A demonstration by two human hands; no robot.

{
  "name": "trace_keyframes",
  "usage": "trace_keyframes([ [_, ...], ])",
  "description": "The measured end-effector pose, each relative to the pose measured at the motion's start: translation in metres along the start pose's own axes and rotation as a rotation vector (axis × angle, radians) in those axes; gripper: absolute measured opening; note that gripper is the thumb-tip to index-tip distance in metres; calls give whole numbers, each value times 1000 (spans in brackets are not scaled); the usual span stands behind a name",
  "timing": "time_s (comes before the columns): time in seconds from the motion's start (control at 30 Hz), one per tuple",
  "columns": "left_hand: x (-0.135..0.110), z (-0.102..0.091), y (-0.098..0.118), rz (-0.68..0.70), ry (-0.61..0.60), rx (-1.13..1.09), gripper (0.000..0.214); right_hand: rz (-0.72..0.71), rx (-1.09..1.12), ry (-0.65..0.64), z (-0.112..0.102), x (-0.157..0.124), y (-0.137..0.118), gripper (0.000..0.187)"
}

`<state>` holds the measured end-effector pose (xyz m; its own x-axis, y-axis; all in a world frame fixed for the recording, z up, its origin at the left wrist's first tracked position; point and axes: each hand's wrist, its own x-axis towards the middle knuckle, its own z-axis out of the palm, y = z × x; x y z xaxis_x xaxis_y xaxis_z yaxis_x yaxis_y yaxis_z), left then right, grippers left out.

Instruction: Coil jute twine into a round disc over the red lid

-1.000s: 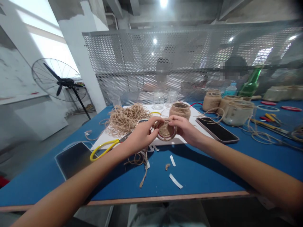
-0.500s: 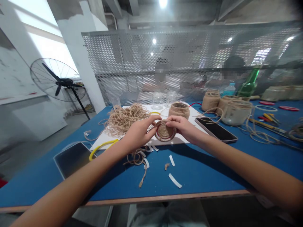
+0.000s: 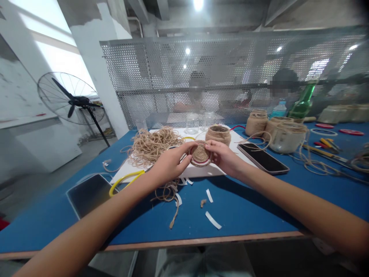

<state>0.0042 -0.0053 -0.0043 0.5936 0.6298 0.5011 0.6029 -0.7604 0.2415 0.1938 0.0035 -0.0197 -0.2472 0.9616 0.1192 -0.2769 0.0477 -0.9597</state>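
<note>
Both my hands hold a round red-rimmed lid (image 3: 200,154) whose face is covered with a coil of jute twine. My left hand (image 3: 168,163) pinches its left edge and my right hand (image 3: 224,156) grips its right edge, fingers curled. The lid is tilted up toward me, above a white board (image 3: 198,170). A tangle of loose jute twine (image 3: 154,144) lies on the board just left of my hands. A twine-wrapped jar (image 3: 218,134) stands right behind the lid.
Yellow-handled scissors (image 3: 124,179) and a dark tablet (image 3: 88,193) lie to the left on the blue table (image 3: 248,204). A phone (image 3: 263,157), wrapped jars (image 3: 276,130), a green bottle (image 3: 303,102) and tools are to the right. Paper strips (image 3: 213,220) lie near me. People sit behind a perforated screen.
The lid has risen slightly and tilted more upright between my hands. My fingers have shifted around its rim.
</note>
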Motion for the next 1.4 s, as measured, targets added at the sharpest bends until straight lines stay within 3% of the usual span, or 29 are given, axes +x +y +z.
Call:
trace_keyframes([
  [0.2,1,-3,4,-67,-14,-117,37,-17,-9,-70,-2,-1,-1,14],
  [0.47,2,-1,1,56,-71,-101,39,-43,-250,-184,-11,5,4,19],
  [0.73,2,-3,2,2,-17,-34,36,-9,-172,-120,-8,5,4,14],
  [1.23,-1,0,-10,124,52,175,38,45,-25,-51,-5,2,0,10],
  [1.4,-1,0,-6,89,39,105,37,30,-19,-28,-3,2,0,11],
])
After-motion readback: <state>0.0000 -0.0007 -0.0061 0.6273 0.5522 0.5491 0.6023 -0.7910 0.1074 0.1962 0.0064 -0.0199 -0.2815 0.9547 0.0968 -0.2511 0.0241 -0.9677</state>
